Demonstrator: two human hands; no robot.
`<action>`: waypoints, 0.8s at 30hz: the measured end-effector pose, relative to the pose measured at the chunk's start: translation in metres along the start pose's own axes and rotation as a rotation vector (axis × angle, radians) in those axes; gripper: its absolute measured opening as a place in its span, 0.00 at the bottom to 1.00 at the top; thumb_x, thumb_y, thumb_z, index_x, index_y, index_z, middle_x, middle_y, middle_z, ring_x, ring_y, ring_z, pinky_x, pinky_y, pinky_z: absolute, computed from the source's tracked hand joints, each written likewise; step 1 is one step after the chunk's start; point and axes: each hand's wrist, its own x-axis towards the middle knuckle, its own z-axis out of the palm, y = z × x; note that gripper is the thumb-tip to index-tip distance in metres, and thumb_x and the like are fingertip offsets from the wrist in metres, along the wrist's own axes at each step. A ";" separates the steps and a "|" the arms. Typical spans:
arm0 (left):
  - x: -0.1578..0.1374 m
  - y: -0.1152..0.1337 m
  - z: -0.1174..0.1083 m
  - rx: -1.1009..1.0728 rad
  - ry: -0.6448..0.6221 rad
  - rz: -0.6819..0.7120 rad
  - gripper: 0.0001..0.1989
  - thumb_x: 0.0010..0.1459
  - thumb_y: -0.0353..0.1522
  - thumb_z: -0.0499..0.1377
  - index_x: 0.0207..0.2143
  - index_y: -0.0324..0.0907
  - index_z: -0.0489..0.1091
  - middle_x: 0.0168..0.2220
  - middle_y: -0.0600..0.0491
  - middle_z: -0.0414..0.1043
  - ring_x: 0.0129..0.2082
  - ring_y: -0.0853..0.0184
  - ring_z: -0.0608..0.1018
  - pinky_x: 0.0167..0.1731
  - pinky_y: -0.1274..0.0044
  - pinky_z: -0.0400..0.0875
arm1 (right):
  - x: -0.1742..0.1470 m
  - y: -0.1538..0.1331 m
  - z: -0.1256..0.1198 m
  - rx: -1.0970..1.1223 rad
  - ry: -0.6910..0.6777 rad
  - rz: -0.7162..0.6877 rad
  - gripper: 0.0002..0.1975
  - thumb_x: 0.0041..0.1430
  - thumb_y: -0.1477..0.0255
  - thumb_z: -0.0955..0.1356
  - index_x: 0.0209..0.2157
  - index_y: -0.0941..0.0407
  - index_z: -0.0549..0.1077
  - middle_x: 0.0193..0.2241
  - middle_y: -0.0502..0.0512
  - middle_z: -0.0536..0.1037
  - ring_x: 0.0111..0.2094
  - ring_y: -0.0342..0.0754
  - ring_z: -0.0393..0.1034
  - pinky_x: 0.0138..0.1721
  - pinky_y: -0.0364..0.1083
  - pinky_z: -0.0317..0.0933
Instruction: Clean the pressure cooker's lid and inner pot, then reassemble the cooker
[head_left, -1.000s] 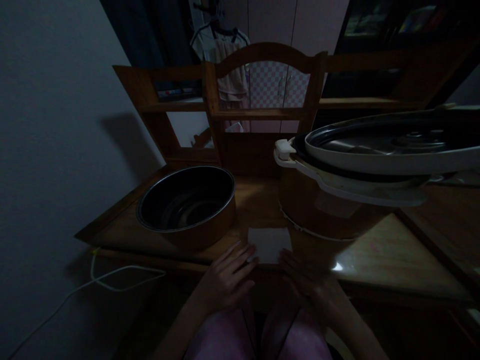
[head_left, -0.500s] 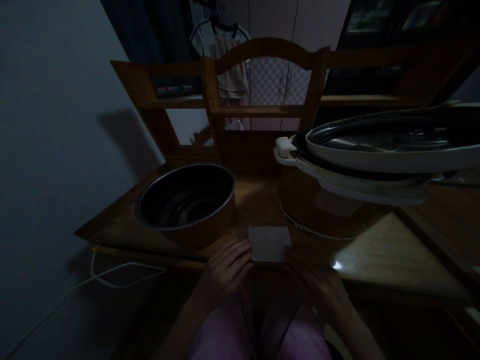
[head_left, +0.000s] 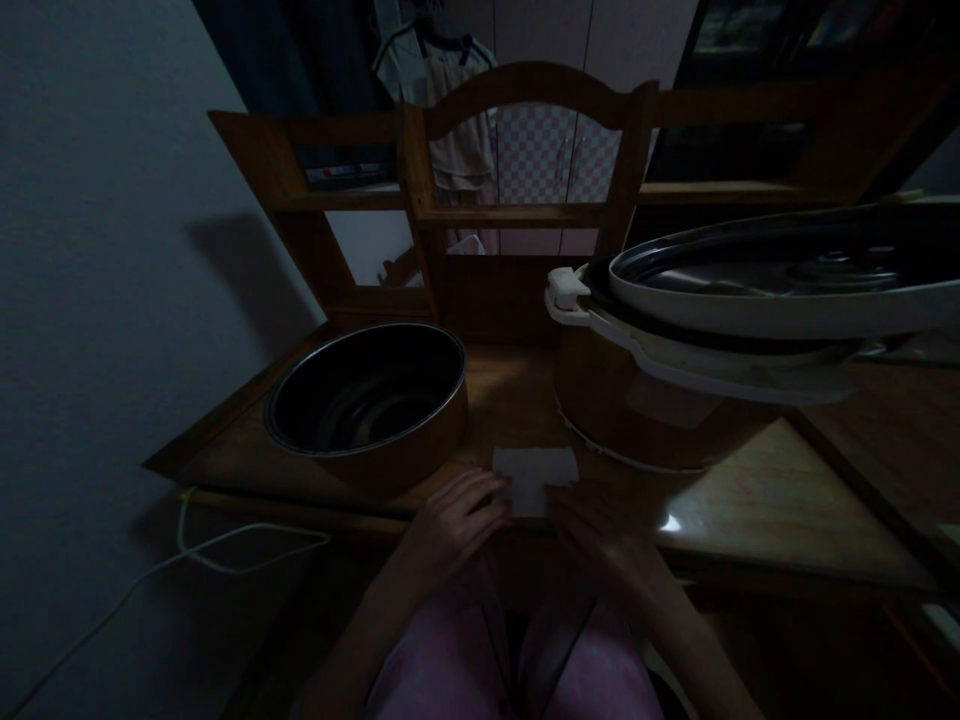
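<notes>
A small white sheet [head_left: 531, 478], paper or thin cloth, lies flat on the wooden desktop close to its front edge. The fingers of my left hand [head_left: 457, 520] stretch over its lower left corner, slightly bent, with the tips touching it. From the other side my right hand [head_left: 600, 535] lays its extended fingers on the sheet's lower right part. Both hands look open; their thumbs are hard to make out in the dim light. A round dark-lined pot [head_left: 442, 430] stands just beyond my left hand.
At the right stands a large brown cooker [head_left: 630, 410] with a white rim, its glass-topped lid [head_left: 712, 312] lying tilted on top. A wooden shelf frame [head_left: 517, 215] rises behind. A white cable [head_left: 247, 570] hangs off the left front edge, near the wall [head_left: 112, 300].
My right hand has moved left, its fingers now further over the sheet. My left hand stays at the sheet's left corner. The view has shifted slightly.
</notes>
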 end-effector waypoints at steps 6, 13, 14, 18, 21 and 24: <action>0.002 0.005 -0.001 -0.107 0.089 -0.035 0.16 0.65 0.26 0.58 0.53 0.43 0.72 0.47 0.49 0.77 0.53 0.63 0.76 0.57 0.64 0.71 | -0.013 -0.025 -0.035 0.756 0.250 0.399 0.10 0.64 0.73 0.72 0.47 0.49 0.79 0.41 0.52 0.83 0.36 0.48 0.81 0.39 0.43 0.77; 0.007 0.017 0.003 -0.327 0.267 -0.145 0.16 0.61 0.22 0.61 0.50 0.43 0.75 0.41 0.53 0.79 0.45 0.68 0.78 0.54 0.70 0.72 | -0.039 0.007 -0.081 1.054 0.589 0.930 0.13 0.57 0.61 0.76 0.28 0.56 0.78 0.16 0.48 0.71 0.14 0.40 0.65 0.15 0.37 0.61; 0.009 0.019 0.005 -0.337 0.266 -0.147 0.15 0.61 0.22 0.61 0.50 0.43 0.75 0.41 0.52 0.79 0.45 0.68 0.78 0.54 0.70 0.72 | -0.044 0.010 -0.078 1.207 0.571 0.923 0.17 0.59 0.58 0.74 0.24 0.55 0.76 0.14 0.47 0.68 0.13 0.40 0.62 0.14 0.37 0.59; 0.015 0.026 0.013 -0.401 0.246 -0.228 0.14 0.64 0.24 0.59 0.50 0.42 0.75 0.44 0.50 0.79 0.48 0.66 0.76 0.52 0.71 0.72 | -0.075 -0.009 -0.019 1.571 0.278 0.938 0.23 0.67 0.55 0.66 0.23 0.55 0.73 0.11 0.46 0.64 0.12 0.39 0.58 0.18 0.37 0.59; 0.019 0.030 0.016 -0.500 0.193 -0.320 0.13 0.68 0.26 0.54 0.50 0.43 0.75 0.45 0.49 0.78 0.49 0.65 0.76 0.51 0.70 0.71 | -0.095 -0.041 0.051 1.300 0.060 0.853 0.19 0.70 0.61 0.63 0.35 0.59 0.79 0.27 0.58 0.80 0.22 0.44 0.73 0.21 0.39 0.64; 0.021 0.034 0.015 -0.575 0.176 -0.349 0.13 0.69 0.27 0.52 0.49 0.43 0.76 0.44 0.48 0.78 0.48 0.65 0.76 0.50 0.70 0.70 | -0.099 -0.056 0.098 0.916 -0.100 0.594 0.24 0.74 0.65 0.56 0.43 0.63 0.78 0.36 0.65 0.81 0.31 0.50 0.79 0.27 0.44 0.71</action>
